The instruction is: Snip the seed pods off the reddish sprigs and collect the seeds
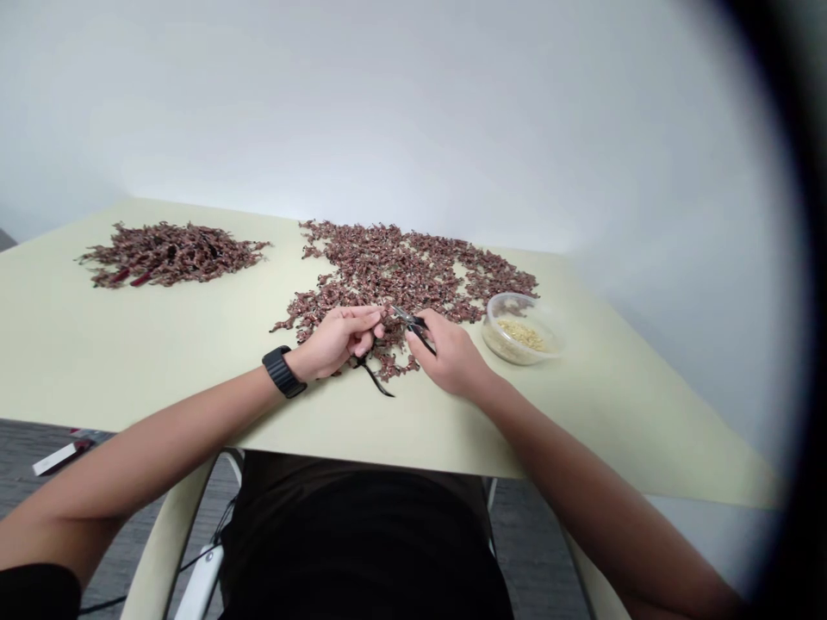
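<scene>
My left hand (339, 340), with a dark watch on the wrist, is closed in a pinch on a small reddish-brown piece (387, 308). From the right, my right hand (450, 355) grips pliers (419, 325) with black handles. Their metal jaws reach to the pinched piece; whether they touch it, I cannot tell. Beneath both hands spreads a wide scatter of small reddish-brown pieces (381, 258), too small to make out singly. A slim, curved black tool (376, 380) lies on the table below my left hand, its upper end hidden.
A round clear plastic tub (489, 337) with small yellowish bits stands right of my right hand. A second heap of reddish-brown pieces (174, 256) lies at the left on the pale yellow table (129, 344). Behind the table rises a white wall (413, 112).
</scene>
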A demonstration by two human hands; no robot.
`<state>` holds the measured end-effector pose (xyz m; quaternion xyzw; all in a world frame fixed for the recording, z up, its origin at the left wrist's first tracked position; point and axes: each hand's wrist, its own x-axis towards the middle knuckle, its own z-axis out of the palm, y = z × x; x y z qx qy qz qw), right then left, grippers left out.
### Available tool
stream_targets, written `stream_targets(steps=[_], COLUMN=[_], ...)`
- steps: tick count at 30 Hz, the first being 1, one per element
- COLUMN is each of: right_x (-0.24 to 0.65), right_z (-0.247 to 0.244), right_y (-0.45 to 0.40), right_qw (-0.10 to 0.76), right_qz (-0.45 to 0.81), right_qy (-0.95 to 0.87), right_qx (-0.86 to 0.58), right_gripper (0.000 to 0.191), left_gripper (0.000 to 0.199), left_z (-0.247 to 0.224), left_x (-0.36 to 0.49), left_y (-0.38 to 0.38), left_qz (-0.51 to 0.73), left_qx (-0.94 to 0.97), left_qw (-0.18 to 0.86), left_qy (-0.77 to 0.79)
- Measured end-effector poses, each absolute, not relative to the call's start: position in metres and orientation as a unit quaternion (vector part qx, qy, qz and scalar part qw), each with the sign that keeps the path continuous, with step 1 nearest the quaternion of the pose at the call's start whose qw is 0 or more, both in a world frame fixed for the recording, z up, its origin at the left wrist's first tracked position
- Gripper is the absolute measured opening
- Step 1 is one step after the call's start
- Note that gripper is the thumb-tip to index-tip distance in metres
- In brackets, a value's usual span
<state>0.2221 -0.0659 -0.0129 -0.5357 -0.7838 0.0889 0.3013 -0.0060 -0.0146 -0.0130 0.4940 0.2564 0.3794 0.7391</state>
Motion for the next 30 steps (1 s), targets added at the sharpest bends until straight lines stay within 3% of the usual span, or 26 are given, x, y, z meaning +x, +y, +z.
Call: stream_targets(steps=[8, 22, 30], right_x=[0.226, 0.226, 0.215], right_z=[-0.015, -0.013, -0.013], right_y=[-0.064, -0.064, -0.070], right_qw=[0.276, 0.267, 0.308], right_qz=[0.069, 0.058, 0.162], right_qy=[-0.803, -0.814, -0.773], right_qx=[-0.523, -0.513, -0.531], right_gripper=[0.034, 0.032, 0.026], left_gripper=[0.016, 0.014, 0.033], left_z=[-0.004, 0.000, -0.010], left_x=[-0.010, -0.011, -0.007], left_y=[-0.011, -0.012, -0.013], left_qz=[0.354, 0.345, 0.361], left_qx=[0.377, 0.349, 0.400], left_qw=[0.823, 0.844, 0.808], left_qy=[0.237, 0.215, 0.239])
